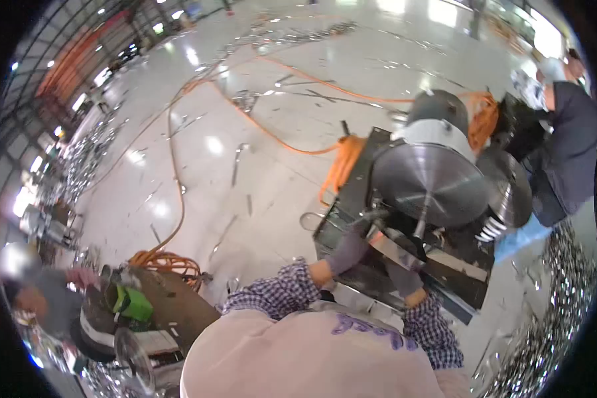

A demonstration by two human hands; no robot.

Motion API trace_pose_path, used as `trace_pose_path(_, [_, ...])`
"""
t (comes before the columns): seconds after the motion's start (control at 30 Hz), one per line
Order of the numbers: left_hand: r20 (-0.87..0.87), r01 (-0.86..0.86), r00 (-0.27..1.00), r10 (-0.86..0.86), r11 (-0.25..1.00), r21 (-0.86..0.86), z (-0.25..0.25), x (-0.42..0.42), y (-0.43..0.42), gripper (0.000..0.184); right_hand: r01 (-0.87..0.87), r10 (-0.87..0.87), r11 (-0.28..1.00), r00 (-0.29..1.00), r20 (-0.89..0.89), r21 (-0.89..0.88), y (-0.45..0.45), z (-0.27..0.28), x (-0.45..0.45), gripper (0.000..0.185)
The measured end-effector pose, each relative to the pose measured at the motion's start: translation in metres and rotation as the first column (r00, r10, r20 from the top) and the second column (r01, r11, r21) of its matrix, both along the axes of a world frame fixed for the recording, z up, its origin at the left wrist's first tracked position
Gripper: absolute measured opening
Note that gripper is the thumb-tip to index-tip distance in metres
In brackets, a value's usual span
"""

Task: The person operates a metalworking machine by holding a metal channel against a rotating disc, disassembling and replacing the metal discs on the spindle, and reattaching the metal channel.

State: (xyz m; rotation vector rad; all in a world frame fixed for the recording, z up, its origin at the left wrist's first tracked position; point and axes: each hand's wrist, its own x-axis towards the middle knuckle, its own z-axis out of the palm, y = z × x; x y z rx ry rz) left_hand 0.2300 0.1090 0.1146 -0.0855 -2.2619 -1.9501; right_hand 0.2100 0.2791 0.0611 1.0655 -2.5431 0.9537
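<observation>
In the head view, my left hand [349, 253], in a grey glove, reaches over the front of a dark machine bed [378, 282]. Its fingers are curled, and what lies inside them is hidden. My right hand [403, 276], also gloved, closes at the lower edge of a shiny flat metal strip [395, 251]. The strip slants between both hands, below a large round metal disc [428, 189]. From the disc's centre a rod [420, 225] points toward me. Checked sleeves cover both forearms.
A co-worker [567, 139] stands at the right beside a second disc [506, 186]. Metal scraps [544, 318] heap along the right floor. Orange hoses [265, 132] cross the floor. Another machine with a green part [134, 304] stands lower left, with another person [43, 298] beside it.
</observation>
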Motion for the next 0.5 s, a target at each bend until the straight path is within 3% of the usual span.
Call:
trace_pose_path(0.07, [-0.013,0.041,0.999,-0.04,0.995,0.088,0.003,0.002,-0.003,0.039,0.17,-0.046,0.945,0.916,-0.399,0.28,0.0,-0.015,0.007,0.039])
trace_pose_path(0.13, [0.05,0.081,0.995,-0.09,0.983,0.162,0.002,0.004,-0.002,0.038,0.253,0.074,0.876,0.77,-0.634,0.41,0.006,0.009,0.012,0.039])
trace_pose_path(0.2, [0.027,0.109,0.993,-0.118,0.969,0.22,0.001,0.01,0.001,0.038,0.347,0.182,0.739,0.722,-0.667,0.578,0.017,-0.007,0.021,0.038])
trace_pose_path(0.27, [-0.008,0.128,0.992,-0.128,0.977,0.169,0.003,0.014,0.002,0.041,0.33,0.199,0.713,0.751,-0.63,0.619,0.034,-0.041,0.022,0.037])
trace_pose_path(0.33, [-0.055,0.128,0.99,-0.128,0.992,0.012,-0.002,0.013,0.001,0.048,0.147,0.088,0.861,0.899,-0.428,0.486,0.039,-0.074,0.01,0.036])
trace_pose_path(0.37, [-0.028,0.122,0.992,-0.121,0.992,0.044,-0.006,0.013,0.002,0.046,0.054,0.039,0.941,0.964,-0.263,0.335,0.033,-0.062,0.01,0.036])
trace_pose_path(0.4, [0.0,0.115,0.993,-0.116,0.991,0.075,-0.011,0.014,0.003,0.044,-0.022,0.019,0.998,0.999,0.037,0.066,0.027,-0.048,0.011,0.036])
trace_pose_path(0.47, [0.019,0.138,0.99,-0.142,0.983,0.121,-0.01,0.02,0.006,0.045,-0.093,0.115,0.991,0.96,0.256,-0.097,0.03,-0.021,0.013,0.036])
trace_pose_path(0.5, [0.008,0.171,0.985,-0.174,0.976,0.133,-0.004,0.024,0.007,0.048,-0.164,0.156,0.986,0.97,0.185,0.027,0.036,-0.016,0.011,0.035])
